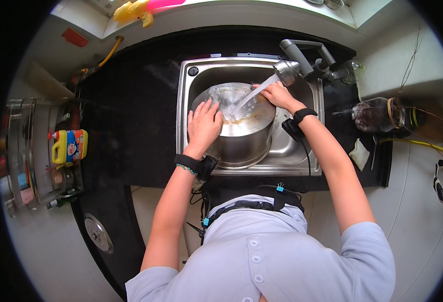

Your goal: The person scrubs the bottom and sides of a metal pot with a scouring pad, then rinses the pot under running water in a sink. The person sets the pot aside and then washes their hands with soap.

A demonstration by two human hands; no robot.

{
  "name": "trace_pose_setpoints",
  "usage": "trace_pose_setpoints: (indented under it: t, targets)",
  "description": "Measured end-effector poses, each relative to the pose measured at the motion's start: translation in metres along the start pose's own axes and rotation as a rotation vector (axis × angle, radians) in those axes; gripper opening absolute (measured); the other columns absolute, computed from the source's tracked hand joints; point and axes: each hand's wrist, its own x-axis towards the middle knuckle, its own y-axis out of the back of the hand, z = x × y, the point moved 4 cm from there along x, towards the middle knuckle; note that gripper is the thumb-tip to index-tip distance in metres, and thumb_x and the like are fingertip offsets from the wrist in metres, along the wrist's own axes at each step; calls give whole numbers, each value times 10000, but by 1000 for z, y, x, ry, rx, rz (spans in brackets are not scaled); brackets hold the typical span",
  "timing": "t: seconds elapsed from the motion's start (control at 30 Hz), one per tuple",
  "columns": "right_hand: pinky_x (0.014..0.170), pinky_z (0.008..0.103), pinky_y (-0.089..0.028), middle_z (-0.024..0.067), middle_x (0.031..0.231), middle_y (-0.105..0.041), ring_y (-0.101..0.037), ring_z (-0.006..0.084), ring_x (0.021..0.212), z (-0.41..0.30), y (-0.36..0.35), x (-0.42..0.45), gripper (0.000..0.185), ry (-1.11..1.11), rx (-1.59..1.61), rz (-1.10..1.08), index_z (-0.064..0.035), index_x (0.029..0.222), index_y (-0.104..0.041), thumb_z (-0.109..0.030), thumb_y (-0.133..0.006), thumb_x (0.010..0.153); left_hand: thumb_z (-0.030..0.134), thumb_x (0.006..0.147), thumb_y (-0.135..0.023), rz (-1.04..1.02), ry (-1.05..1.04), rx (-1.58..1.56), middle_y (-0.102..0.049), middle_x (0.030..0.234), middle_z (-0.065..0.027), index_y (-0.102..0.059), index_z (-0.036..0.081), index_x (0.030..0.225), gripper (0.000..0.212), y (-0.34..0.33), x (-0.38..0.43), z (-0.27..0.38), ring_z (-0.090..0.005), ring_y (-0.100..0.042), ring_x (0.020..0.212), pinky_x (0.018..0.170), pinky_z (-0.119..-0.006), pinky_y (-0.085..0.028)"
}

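Observation:
A stainless steel pot [240, 149] sits upside down in the sink [295, 151], its brown-stained base facing up. My left hand [204, 126] lies flat on the left part of that base, fingers a little apart and holding nothing. At the far right edge of the base, my right hand [278, 94] has its fingers bent over a small dark object [254, 86], perhaps a scouring pad, mostly hidden. From the grey faucet's spray head [286, 72] a stream of water [257, 92] runs down between my hands onto the base.
A black countertop [131, 113] surrounds the sink. On the left stand a yellow pump bottle [69, 146] and a metal rack [32, 151]. Right of the sink are a jar [374, 115] and a pale cloth or sponge [359, 154]. A round metal lid [98, 233] lies lower left.

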Motion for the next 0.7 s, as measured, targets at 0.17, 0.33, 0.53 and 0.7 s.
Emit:
trace_pose_setpoints:
  t: [0.17,0.33,0.53,0.7]
  targets:
    - [916,394,-399,6,1174,-556,-493,272,1001,-30,16,-60,345,138,3,124,-294,1196,-640,-193,-571,873,272,903,-434,63,35,28,-534,1339,-108,-612,98,1220,403,-3,-2,2,-277,-410,1304,1107,-488,-236]
    - [911,373,-397,75,1180,-531,-495,276,984,-73,30,-124,451,255,269,224,-243,1206,-640,-9,-535,834,277,905,-430,43,4,36,-530,1342,-117,-609,98,1227,409,0,-3,1,-279,-409,1306,1107,-493,-236]
    - [871,342,-400,80,1170,-536,-489,278,928,-52,18,-112,512,144,220,411,-213,1172,-656,67,-509,770,284,909,-428,6,2,30,-508,1365,-120,-592,97,1248,420,1,1,3,-284,-398,1314,1105,-497,-241]
    - [847,348,-404,58,1146,-560,-489,280,903,-66,23,-130,521,226,230,406,-222,1166,-660,86,-509,773,285,911,-424,1,-8,57,-506,1368,-117,-591,100,1252,423,1,1,-1,-283,-394,1316,1105,-494,-240]
